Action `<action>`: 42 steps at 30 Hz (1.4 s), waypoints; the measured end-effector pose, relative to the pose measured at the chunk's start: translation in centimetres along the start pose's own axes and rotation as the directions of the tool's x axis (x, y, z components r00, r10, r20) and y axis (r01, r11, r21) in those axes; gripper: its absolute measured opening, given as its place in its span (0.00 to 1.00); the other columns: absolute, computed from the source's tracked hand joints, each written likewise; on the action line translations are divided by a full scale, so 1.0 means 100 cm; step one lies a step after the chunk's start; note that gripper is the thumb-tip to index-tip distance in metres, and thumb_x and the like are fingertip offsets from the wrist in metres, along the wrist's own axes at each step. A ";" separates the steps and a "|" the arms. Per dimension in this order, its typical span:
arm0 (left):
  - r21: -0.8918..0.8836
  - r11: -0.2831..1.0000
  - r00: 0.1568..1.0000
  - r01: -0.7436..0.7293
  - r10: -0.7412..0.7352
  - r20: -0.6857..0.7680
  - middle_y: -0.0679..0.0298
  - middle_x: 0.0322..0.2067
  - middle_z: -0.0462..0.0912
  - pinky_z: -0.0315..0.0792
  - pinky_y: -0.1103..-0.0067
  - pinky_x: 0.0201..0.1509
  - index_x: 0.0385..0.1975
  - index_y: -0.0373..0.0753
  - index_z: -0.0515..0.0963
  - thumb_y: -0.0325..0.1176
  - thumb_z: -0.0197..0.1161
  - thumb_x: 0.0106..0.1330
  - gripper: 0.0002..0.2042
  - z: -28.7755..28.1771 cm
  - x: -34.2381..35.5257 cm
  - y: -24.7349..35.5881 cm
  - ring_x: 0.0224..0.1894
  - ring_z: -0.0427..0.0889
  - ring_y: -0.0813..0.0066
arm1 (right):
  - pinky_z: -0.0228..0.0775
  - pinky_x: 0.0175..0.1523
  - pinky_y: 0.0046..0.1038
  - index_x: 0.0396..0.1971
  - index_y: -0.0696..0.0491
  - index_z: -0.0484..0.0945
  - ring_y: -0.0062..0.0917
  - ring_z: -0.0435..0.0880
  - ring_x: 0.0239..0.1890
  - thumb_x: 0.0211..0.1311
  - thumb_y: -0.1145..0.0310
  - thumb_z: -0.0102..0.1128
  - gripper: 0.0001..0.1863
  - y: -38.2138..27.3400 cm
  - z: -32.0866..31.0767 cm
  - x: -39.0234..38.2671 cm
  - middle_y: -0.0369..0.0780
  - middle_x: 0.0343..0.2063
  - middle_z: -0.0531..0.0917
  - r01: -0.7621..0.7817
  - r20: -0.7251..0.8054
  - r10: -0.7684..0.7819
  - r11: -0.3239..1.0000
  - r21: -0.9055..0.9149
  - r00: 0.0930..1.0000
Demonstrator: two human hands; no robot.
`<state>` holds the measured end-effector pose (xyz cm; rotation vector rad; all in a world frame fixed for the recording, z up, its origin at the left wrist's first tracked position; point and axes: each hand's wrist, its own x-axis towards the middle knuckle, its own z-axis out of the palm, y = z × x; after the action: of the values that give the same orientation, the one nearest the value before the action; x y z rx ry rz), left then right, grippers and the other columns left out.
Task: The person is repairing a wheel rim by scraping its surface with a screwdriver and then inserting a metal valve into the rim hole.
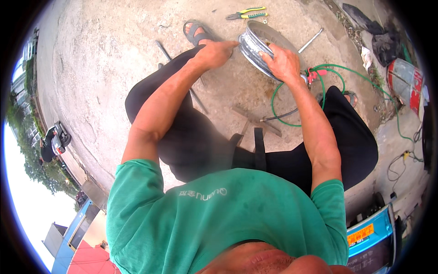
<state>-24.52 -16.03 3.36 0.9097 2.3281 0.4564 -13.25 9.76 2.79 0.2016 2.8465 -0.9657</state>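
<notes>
A silver metal wheel rim, worn and whitish along its grooved edge, stands tilted over the concrete ahead of me. My right hand grips its near right side, with the thumb and fingers over the edge. Reaching in from the left, my left hand has its index finger stretched out to the rim's left edge; the fingertip is at or against the metal. The other left fingers are partly hidden below the hand. Just beyond the rim lie pliers with yellow-green and black handles.
A metal bar lies right of the rim. A green hose with a red fitting loops past my right forearm. Metal rods lie beside my left leg. Between my knees is a wooden piece. A dented drum stands far right.
</notes>
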 end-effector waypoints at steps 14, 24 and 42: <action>0.076 0.997 0.924 0.006 -0.034 0.380 0.46 0.35 0.87 0.80 0.58 0.46 0.73 0.60 0.66 0.30 0.52 0.74 0.28 0.007 -0.053 0.112 0.40 0.87 0.48 | 0.76 0.47 0.51 0.42 0.52 0.83 0.51 0.87 0.41 0.66 0.45 0.59 0.23 -0.014 -0.009 0.012 0.52 0.35 0.88 -0.160 0.046 0.160 0.987 0.000 0.986; 0.307 0.942 0.967 0.139 -0.196 0.164 0.51 0.44 0.89 0.79 0.59 0.52 0.72 0.56 0.69 0.27 0.53 0.68 0.30 -0.039 -0.003 0.063 0.46 0.89 0.52 | 0.76 0.50 0.51 0.43 0.53 0.82 0.50 0.87 0.46 0.68 0.48 0.59 0.22 -0.029 -0.002 0.009 0.51 0.40 0.88 -0.226 0.073 0.223 0.974 0.031 0.972; 0.061 0.992 0.895 -0.110 0.072 0.441 0.44 0.44 0.86 0.77 0.56 0.52 0.74 0.57 0.66 0.26 0.50 0.70 0.30 0.080 -0.085 0.106 0.50 0.85 0.47 | 0.75 0.49 0.53 0.40 0.53 0.81 0.50 0.86 0.47 0.68 0.49 0.62 0.20 -0.038 0.025 0.001 0.50 0.40 0.88 -0.244 0.029 0.243 0.970 0.016 0.970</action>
<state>-9.17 -13.73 5.92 1.0440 1.9082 0.1652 -13.82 5.26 3.05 0.5226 2.7061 -0.9366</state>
